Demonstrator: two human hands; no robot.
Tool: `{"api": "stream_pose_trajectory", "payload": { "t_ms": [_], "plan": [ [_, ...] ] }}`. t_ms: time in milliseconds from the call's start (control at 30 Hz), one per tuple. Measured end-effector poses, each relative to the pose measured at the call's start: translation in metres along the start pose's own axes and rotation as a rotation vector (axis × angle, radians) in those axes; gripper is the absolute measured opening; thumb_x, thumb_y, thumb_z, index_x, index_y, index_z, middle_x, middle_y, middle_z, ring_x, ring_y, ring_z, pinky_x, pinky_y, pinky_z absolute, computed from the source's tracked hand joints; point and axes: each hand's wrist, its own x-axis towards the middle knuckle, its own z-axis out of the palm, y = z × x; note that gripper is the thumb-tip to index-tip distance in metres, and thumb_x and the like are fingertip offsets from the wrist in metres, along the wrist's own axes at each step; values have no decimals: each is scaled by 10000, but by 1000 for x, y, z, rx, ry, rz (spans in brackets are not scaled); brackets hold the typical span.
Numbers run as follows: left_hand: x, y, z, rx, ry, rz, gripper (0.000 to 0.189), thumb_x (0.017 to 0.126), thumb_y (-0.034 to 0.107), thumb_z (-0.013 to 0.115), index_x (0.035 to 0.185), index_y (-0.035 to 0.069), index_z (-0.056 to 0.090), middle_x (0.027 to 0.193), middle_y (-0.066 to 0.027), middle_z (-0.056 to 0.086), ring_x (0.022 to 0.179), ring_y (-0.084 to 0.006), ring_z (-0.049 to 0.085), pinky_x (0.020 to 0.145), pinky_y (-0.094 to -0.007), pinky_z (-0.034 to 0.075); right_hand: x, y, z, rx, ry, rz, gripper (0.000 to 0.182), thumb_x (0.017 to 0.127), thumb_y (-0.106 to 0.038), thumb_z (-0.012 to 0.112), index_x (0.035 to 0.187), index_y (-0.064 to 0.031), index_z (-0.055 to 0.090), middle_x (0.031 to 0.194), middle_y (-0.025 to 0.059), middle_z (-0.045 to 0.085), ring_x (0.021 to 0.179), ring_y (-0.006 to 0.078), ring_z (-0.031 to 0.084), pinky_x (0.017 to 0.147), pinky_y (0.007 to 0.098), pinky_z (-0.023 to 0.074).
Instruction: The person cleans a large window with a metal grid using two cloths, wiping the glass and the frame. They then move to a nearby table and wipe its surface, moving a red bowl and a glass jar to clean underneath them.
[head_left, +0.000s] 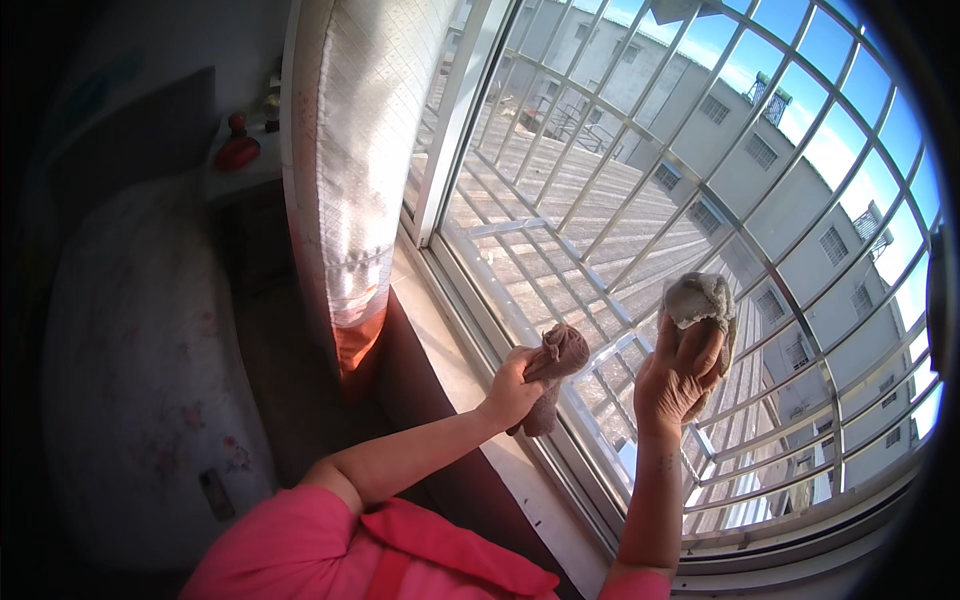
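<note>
My left hand (514, 390) is closed around a rolled brown cloth (559, 356), held above the window sill (510, 469). Farther right, my raised right hand (671, 382) grips a bunched pale grey cloth (697, 300) up against the window pane. The cloth's fuzzy folds stick out past my fingertips. Behind both hands stands the window (592, 247), with metal security bars outside it.
A pale curtain (367, 165) with an orange lower part hangs at the left of the window. A bed (150, 360) with a phone (216, 495) on it lies in shadow, and a red object (237, 152) sits on a bedside table. Beyond the bars is a corrugated roof (600, 202).
</note>
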Motion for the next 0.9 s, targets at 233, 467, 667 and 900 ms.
{"api": "stream_pose_trajectory", "payload": {
  "t_ms": [233, 467, 667, 900],
  "plan": [
    [-8, 29, -54, -518, 189, -300, 449, 844, 82, 629, 1262, -27, 503, 1115, -96, 610, 1013, -157, 594, 892, -320, 485, 61, -83, 48, 177, -100, -252, 453, 829, -118, 515, 1275, -79, 582, 1389, 53, 458, 1332, 283, 323, 1063, 454, 271],
    [-3, 11, -82, -442, 397, -149, 409, 845, 100, 683, 1207, -8, 527, 1084, -77, 626, 986, -142, 598, 868, -297, 491, 83, -130, 85, 287, -129, -396, 453, 807, -69, 519, 1255, -81, 580, 1379, 33, 467, 1328, 261, 352, 1039, 439, 302],
    [-3, 12, -64, -351, 380, -143, 372, 845, 38, 648, 1197, 0, 533, 1086, -58, 618, 990, -127, 584, 880, -285, 479, 55, -97, 60, 324, -116, -404, 355, 818, -83, 540, 1159, -94, 639, 1315, 4, 523, 1291, 236, 396, 942, 396, 348],
    [-3, 13, -9, -460, 292, -99, 349, 897, 78, 621, 1223, 4, 521, 1136, -58, 597, 1028, -127, 568, 911, -293, 469, -63, -12, 7, 227, -195, -166, 408, 739, -60, 609, 1133, -158, 651, 1256, 0, 541, 1270, 259, 392, 879, 428, 356]
  ]
}}
